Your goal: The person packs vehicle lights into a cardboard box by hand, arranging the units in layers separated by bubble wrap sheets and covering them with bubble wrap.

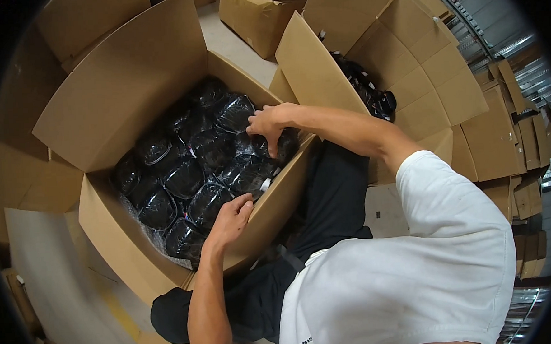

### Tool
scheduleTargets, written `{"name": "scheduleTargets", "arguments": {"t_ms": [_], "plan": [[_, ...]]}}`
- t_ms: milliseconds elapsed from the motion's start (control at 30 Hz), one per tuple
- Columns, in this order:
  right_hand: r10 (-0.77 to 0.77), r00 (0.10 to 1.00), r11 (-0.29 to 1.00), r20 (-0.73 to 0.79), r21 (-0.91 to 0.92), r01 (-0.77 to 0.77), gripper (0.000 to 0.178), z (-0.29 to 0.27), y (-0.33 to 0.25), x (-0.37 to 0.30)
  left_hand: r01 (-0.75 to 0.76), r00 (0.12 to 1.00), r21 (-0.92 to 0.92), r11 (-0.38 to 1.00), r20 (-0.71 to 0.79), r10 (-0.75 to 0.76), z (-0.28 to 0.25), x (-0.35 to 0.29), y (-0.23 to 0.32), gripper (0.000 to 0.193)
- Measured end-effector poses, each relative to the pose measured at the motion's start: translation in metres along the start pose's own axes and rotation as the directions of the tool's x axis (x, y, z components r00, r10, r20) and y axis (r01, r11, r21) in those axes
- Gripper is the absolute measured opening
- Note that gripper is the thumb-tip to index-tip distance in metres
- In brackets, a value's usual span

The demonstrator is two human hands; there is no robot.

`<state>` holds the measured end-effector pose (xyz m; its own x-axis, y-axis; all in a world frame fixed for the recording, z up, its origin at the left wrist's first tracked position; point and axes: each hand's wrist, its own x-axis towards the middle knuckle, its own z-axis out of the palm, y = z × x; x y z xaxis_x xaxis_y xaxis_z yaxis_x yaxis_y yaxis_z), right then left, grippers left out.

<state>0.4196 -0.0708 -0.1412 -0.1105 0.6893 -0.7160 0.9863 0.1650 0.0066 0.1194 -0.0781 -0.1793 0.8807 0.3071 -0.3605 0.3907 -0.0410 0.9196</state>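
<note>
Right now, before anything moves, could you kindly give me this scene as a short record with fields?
Container: open cardboard box, large flap raised at the left
Contents: rounded black items in clear plastic wrap, packed closely
Left hand: at the box's near side, fingers partly curled; grip unclear
Right hand: fingers spread over the contents; contact unclear
Alongside: second open box at the right, with black goods inside
Clothing: white shirt, black trousers

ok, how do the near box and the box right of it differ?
Contents: the near box shows rows of black wrapped bundles; the right box shows just a patch of black items.
Hands: left hand and right hand are at the near box, neither in the right box.
Both: open brown cardboard.
</note>
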Motion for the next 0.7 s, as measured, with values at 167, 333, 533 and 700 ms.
{"name": "scheduleTargets", "arguments": {"t_ms": [167,333,533,700], "plan": [[-0.066,0.997,0.99,0.032,0.126,0.062,0.093,0.018,0.012,0.013,0.065,0.997,-0.053,0.997,0.041,-0.062,-0.001,-0.001,0.015,0.043],[-0.096,0.995,0.988,-0.027,0.12,0.098,0.101,0.033,0.02,0.0,0.016,1.0,-0.018,1.0,0.001,-0.016,0.002,0.003,-0.002,0.045],[-0.19,0.979,0.979,-0.075,0.06,0.194,0.111,0.051,0.021,-0.004,-0.059,0.997,0.004,0.998,-0.059,0.059,0.004,0.005,-0.002,0.054],[-0.245,0.865,0.935,-0.438,0.128,0.33,0.077,0.019,-0.031,-0.018,-0.062,0.99,0.061,0.996,-0.123,0.069,0.006,0.007,-0.01,0.057]]}}
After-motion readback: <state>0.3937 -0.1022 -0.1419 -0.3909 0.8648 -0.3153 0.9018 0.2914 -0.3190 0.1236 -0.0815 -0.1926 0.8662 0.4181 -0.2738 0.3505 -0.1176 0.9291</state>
